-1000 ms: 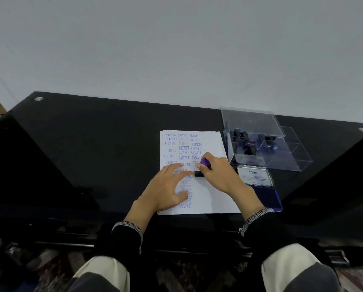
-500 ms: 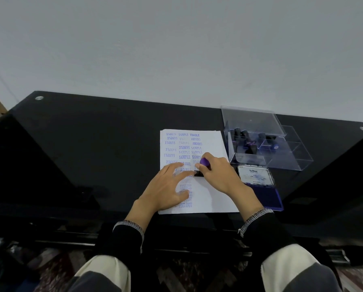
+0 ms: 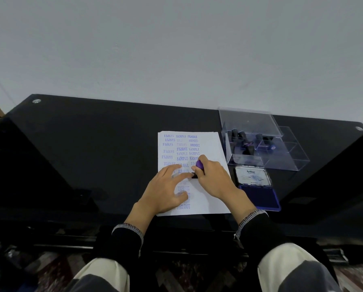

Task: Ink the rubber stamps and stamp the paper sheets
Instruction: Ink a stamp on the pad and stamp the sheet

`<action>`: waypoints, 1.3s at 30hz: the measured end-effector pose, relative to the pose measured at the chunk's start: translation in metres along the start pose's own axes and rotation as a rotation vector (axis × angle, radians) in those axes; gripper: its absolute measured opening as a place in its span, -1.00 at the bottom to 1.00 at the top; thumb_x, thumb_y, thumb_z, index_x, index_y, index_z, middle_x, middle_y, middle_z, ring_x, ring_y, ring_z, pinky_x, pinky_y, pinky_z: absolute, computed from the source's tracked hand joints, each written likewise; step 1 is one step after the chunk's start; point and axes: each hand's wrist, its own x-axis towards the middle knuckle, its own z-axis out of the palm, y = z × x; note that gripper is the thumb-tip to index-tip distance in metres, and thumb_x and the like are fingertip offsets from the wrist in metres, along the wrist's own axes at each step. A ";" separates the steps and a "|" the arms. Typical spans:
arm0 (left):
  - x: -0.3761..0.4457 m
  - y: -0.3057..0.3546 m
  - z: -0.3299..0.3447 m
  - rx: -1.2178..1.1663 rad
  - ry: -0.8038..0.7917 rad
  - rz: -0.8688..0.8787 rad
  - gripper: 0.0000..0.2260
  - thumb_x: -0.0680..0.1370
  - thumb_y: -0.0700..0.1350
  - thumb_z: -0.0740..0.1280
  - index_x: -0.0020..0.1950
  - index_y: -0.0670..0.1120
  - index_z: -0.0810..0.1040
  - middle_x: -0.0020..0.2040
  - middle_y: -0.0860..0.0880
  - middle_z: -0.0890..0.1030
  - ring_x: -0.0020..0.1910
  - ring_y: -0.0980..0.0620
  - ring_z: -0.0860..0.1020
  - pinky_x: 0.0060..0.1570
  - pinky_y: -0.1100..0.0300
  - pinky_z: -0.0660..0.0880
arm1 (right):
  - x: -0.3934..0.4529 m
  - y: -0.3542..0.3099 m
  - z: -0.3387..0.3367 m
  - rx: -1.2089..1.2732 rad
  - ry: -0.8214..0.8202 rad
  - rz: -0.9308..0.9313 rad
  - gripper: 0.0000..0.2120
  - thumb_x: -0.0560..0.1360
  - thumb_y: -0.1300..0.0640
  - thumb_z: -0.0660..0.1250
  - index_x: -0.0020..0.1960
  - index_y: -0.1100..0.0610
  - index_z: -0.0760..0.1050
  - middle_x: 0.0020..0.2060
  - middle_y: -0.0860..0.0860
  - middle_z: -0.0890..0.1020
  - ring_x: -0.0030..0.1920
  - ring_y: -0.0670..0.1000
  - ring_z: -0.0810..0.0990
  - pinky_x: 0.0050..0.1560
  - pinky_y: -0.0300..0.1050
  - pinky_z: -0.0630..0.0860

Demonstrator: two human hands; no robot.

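The right hand (image 3: 213,178) holds a rubber stamp (image 3: 199,168) by its purple handle, the fingers curled closely around it, and the dark base of the stamp sits down on the paper sheet (image 3: 214,148), so I judge that an impression is being pressed now. The stamp stands almost upright, and its base seems to run left to right, along the printed lines. The left hand (image 3: 168,190) lies flat on the sheet just to the left of the grip, fingers spread and relaxed, the index fingertip touching or almost touching the base; it holds nothing and only keeps the paper in place. From the grip, the ink pad (image 3: 260,196) lies to the right and a little toward the person, off the sheet, its lid (image 3: 252,176) open; the right hand is clearly the nearer one to it. Its long axis seems to run away from the person. Farther from the person and right of the grip stands the clear plastic box (image 3: 281,157) with several other stamps (image 3: 242,142) inside. For the next inking I think that only a short move to the right is needed, while the left hand holds the sheet.
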 end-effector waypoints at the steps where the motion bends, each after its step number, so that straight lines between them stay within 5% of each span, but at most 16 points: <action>1: 0.000 0.001 0.000 0.001 0.007 -0.002 -0.50 0.46 0.19 0.21 0.41 0.19 0.37 0.47 0.05 0.28 0.44 0.06 0.21 0.36 0.09 0.29 | -0.001 0.000 0.001 0.024 0.004 0.000 -0.87 0.62 0.05 0.16 -0.01 0.12 0.32 -0.21 0.06 0.54 -0.25 0.09 0.51 -0.23 0.02 0.48; 23: -0.002 0.006 0.000 0.031 0.043 0.009 -0.47 0.45 0.23 0.10 0.40 0.15 0.38 0.45 0.05 0.32 0.43 0.05 0.25 0.34 0.11 0.31 | -0.010 0.002 0.010 0.144 0.056 -0.019 -0.87 0.61 0.13 0.17 -0.06 0.15 0.28 -0.25 0.05 0.48 -0.26 0.07 0.43 -0.26 -0.03 0.37; 34: -0.004 0.012 -0.005 -0.068 0.044 -0.059 -0.33 0.49 0.09 0.33 0.52 -0.06 0.16 0.47 0.07 0.27 0.44 0.12 0.22 0.38 0.23 0.19 | -0.004 0.003 0.007 0.170 0.024 -0.019 -0.87 0.62 0.12 0.17 -0.06 0.13 0.26 -0.28 0.01 0.45 -0.30 0.01 0.38 -0.31 -0.14 0.33; 39: -0.003 0.007 0.000 0.039 0.048 -0.021 -0.32 0.45 0.26 0.10 0.51 -0.03 0.24 0.49 0.08 0.26 0.46 0.11 0.19 0.43 0.16 0.22 | -0.009 0.004 0.011 0.153 0.062 -0.038 -0.86 0.62 0.12 0.17 -0.05 0.16 0.27 -0.26 0.06 0.47 -0.28 0.07 0.40 -0.29 -0.07 0.34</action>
